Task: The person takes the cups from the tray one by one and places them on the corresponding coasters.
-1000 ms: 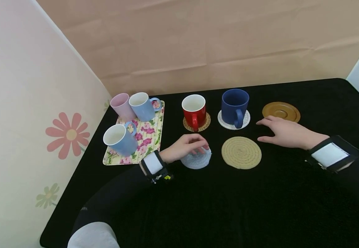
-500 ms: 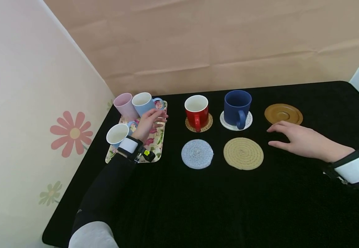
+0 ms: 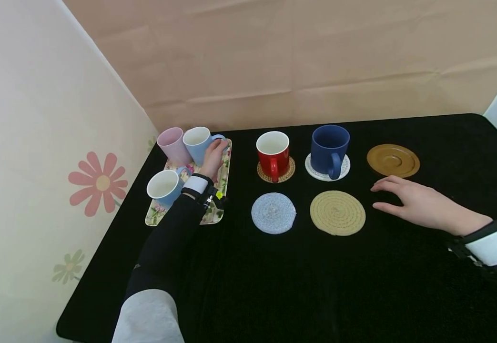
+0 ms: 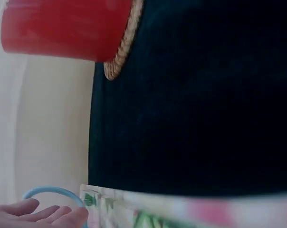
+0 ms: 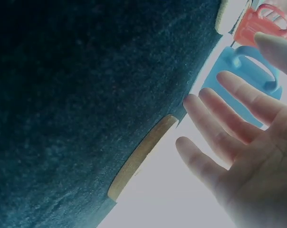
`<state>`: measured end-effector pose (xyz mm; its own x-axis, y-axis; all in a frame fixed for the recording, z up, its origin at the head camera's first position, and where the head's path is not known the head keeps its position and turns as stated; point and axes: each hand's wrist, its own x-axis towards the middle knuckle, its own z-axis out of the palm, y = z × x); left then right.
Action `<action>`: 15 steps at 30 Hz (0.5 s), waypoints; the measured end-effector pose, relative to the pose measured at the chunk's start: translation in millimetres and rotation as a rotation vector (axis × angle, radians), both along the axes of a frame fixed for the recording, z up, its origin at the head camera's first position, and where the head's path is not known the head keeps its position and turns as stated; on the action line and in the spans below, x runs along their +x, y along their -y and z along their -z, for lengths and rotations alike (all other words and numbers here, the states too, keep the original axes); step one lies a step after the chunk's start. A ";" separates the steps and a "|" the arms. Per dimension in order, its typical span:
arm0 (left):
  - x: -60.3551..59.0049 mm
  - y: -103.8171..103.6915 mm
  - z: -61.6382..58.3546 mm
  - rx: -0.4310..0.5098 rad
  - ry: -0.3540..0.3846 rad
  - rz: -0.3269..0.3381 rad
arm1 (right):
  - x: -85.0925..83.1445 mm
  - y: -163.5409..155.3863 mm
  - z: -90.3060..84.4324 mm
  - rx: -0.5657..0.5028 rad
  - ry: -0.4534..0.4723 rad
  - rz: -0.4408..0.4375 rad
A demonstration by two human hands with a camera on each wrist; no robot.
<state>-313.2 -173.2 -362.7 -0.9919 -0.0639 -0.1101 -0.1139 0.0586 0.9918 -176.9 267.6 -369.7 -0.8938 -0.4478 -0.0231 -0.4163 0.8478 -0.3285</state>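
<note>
At the back of the floral tray (image 3: 210,220), my left hand (image 3: 213,157) is at the handle of a light blue mug (image 3: 196,146). In the left wrist view its extended fingers overlap the blue handle (image 4: 53,190). Beside that mug stands a pink cup (image 3: 174,145), and a second light blue mug (image 3: 164,188) is at the tray's near left, partly hidden by the sleeve. My right hand (image 3: 421,202) hovers with spread fingers, holding nothing, between the straw-coloured woven coaster (image 3: 337,213) and the brown wooden saucer (image 3: 393,160).
Right of the tray a red mug (image 3: 273,155) stands on a brown woven coaster (image 3: 290,172). A dark blue mug (image 3: 328,145) sits on a white coaster (image 3: 312,172). Nearer me lies a pale blue coaster (image 3: 273,213). Paper walls close in the black table (image 3: 274,286).
My left hand has left the pale blue coaster and moved left over the tray to the rear light blue mug's handle. My right hand has shifted slightly right and nearer.
</note>
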 end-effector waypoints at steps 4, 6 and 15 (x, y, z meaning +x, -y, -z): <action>-8.5 -3.3 1.6 0.006 0.040 0.014 | 1.2 2.2 -0.7 -0.004 -0.002 -0.003; -12.7 -4.1 2.5 0.020 0.055 0.012 | 1.5 3.5 -1.3 -0.006 0.000 -0.003; -16.1 -4.7 8.5 0.048 0.023 -0.024 | 3.4 2.3 -4.2 0.004 -0.012 0.004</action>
